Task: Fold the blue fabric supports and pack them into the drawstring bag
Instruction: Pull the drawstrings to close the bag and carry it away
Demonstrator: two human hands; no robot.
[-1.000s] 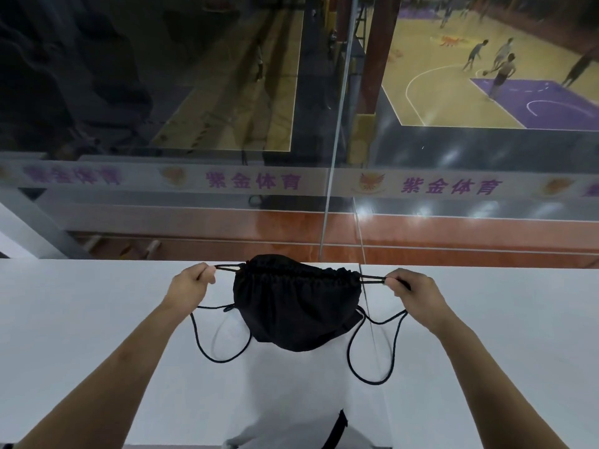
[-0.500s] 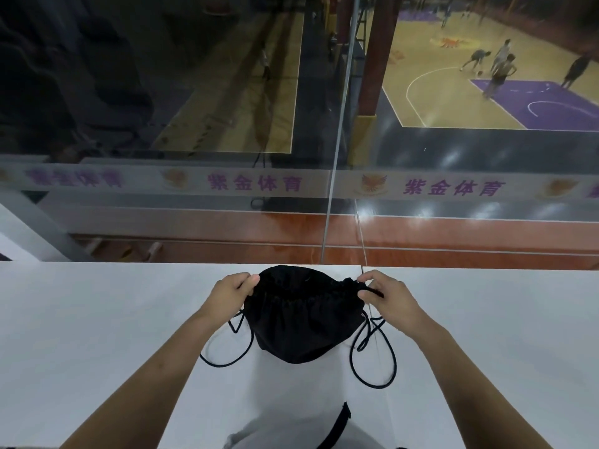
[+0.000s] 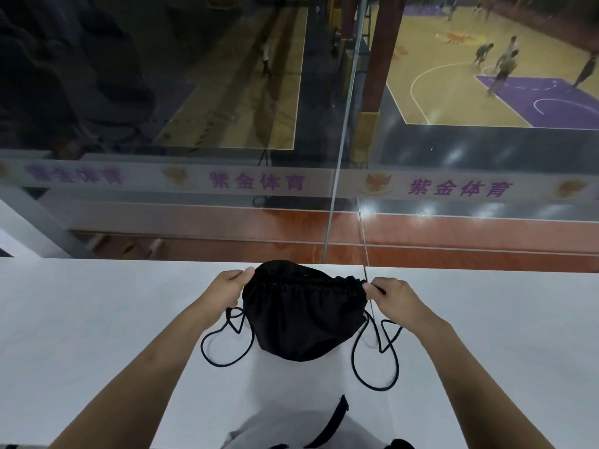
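A black drawstring bag (image 3: pixel 303 315) lies bulging on the white table (image 3: pixel 97 319), its gathered mouth toward the far edge. My left hand (image 3: pixel 228 288) grips the left end of the gathered mouth. My right hand (image 3: pixel 393 299) pinches the right end where the cord comes out. Black cord loops (image 3: pixel 376 361) trail slack on the table on both sides of the bag. No blue fabric shows; the bag's inside is hidden.
A glass wall (image 3: pixel 337 189) with a printed band stands right behind the table's far edge, looking down on basketball courts with players. A pale garment with a black strap (image 3: pixel 337 419) lies at the near edge.
My hands came in from the pulled-out cords to the two ends of the bag's mouth. The cords went from taut to slack, and the mouth has spread a little wider.
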